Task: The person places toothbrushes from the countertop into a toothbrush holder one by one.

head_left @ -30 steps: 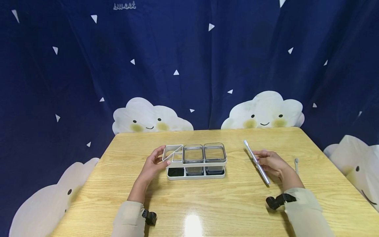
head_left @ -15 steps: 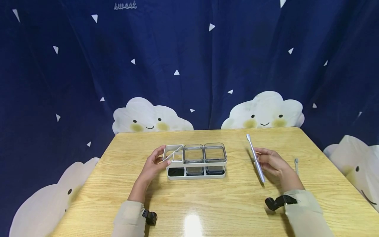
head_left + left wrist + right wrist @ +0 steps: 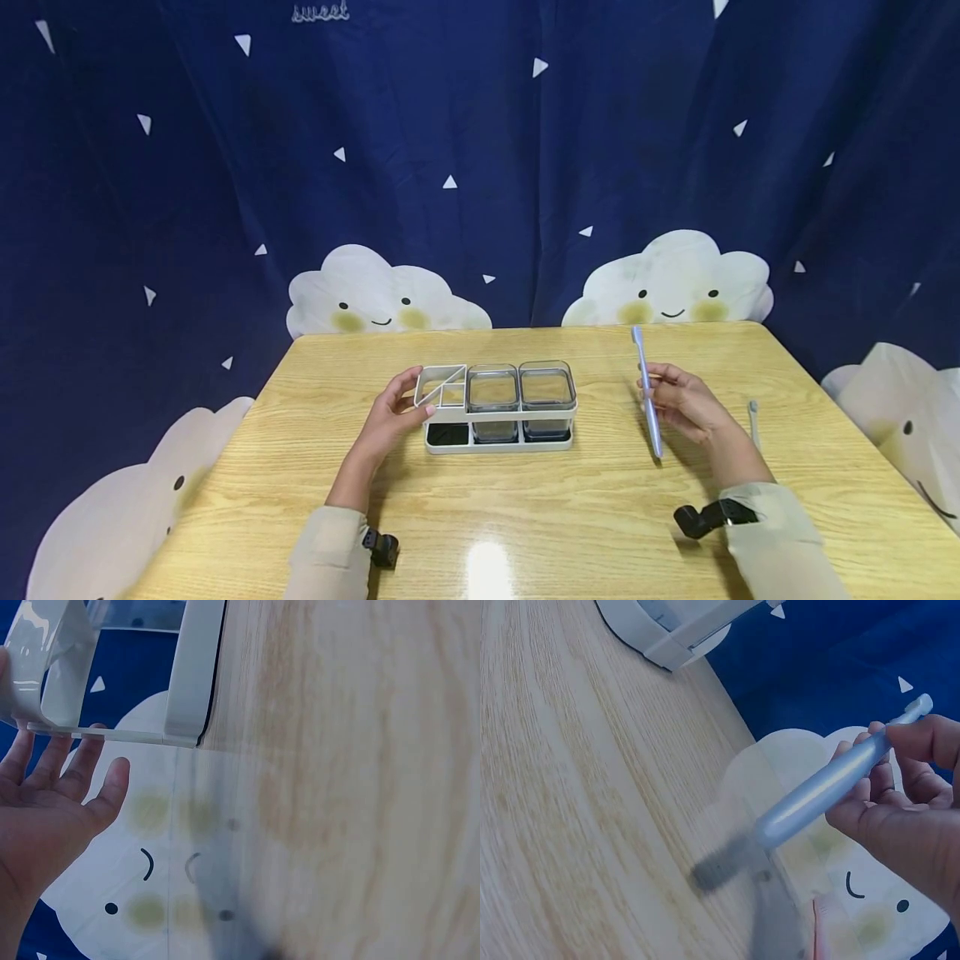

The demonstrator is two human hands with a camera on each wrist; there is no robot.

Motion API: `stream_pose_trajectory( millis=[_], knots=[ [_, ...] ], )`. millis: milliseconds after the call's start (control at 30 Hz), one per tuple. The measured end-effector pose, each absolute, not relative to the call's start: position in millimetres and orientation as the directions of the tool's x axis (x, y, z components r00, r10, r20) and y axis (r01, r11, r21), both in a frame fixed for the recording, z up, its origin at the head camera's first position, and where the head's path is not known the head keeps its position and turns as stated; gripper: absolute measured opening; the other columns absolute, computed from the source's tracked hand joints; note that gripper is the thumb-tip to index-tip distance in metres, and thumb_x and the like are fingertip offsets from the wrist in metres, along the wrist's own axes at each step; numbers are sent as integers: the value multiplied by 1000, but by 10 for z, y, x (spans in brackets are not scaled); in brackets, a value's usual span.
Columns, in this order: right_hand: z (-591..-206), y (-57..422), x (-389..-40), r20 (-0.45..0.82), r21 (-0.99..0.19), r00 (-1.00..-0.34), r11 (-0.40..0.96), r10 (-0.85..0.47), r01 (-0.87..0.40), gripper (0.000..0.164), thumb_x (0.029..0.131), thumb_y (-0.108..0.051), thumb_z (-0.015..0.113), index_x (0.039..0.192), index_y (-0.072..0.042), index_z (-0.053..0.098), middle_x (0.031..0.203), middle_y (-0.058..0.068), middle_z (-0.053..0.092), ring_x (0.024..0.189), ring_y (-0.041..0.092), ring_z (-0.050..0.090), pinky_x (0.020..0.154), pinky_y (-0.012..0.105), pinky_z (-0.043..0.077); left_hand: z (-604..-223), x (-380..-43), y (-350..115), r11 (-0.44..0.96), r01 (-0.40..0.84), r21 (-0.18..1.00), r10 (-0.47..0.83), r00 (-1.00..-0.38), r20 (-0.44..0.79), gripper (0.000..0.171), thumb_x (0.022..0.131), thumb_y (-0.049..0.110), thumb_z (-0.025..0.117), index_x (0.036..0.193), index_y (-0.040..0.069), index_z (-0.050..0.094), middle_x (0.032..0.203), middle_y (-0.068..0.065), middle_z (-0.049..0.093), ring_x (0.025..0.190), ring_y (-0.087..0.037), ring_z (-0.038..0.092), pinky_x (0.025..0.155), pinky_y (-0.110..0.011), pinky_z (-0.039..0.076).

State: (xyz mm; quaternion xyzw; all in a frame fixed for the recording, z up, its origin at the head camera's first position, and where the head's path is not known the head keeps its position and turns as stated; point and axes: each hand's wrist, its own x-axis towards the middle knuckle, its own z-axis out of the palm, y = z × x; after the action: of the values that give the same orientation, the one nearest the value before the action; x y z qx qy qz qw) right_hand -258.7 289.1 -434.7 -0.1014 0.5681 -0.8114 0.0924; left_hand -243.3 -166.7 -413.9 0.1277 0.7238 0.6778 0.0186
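Observation:
A white toothbrush holder (image 3: 498, 447) with two square clear cups (image 3: 492, 387) stands near the middle of the table. Its left section is split by thin dividers, one of them slanted. My left hand (image 3: 392, 417) grips this left end, thumb at the front rim and fingers at the side and back. In the left wrist view several fingertips touch the holder's end. Right of the holder, my right hand (image 3: 686, 406) pinches a light blue toothbrush (image 3: 647, 400) above the table. The brush is nearly upright, head up; its handle (image 3: 825, 791) fills the right wrist view's middle.
A second toothbrush (image 3: 753, 414) lies behind the right wrist, partly hidden by it. Pinkish bristles or a handle (image 3: 819, 930) show at the right wrist view's bottom edge. The wooden table (image 3: 570, 525) ends at a dark blue curtain (image 3: 450, 100) with cloud prints.
My right hand has turned the toothbrush from a slant to nearly upright, its head rising and its lower end swinging left. The left hand and the holder have stayed in place.

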Motion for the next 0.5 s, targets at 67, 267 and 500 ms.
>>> stream_pose_trajectory(
  millis=[67,267,500],
  knots=[
    [-4330,2890,-2579,63,-942,-965,-333,-256,27,37,89,16,40,108,-9,58,92,5,61,77,17,60,67,30,50,-4140,-2433,-1667,48,156,987,211,-967,143,65,83,-2,66,140,1,35,136,-22,40,103,-29,49,76,-25,47],
    [-4285,2884,-2568,63,-948,-971,-319,-230,14,26,93,8,45,103,-12,59,90,4,61,76,16,61,66,32,51,-4137,-2433,-1666,51,150,987,209,-968,136,65,83,-3,66,140,2,35,137,-22,40,104,-30,49,77,-26,47],
    [-4251,2865,-2558,78,-957,-979,-290,-187,-20,13,94,-1,51,101,-11,58,90,3,61,78,15,61,70,34,52,-4143,-2435,-1665,55,152,987,214,-967,137,65,83,-2,65,140,2,34,137,-22,39,103,-30,49,77,-26,47]
  ],
)
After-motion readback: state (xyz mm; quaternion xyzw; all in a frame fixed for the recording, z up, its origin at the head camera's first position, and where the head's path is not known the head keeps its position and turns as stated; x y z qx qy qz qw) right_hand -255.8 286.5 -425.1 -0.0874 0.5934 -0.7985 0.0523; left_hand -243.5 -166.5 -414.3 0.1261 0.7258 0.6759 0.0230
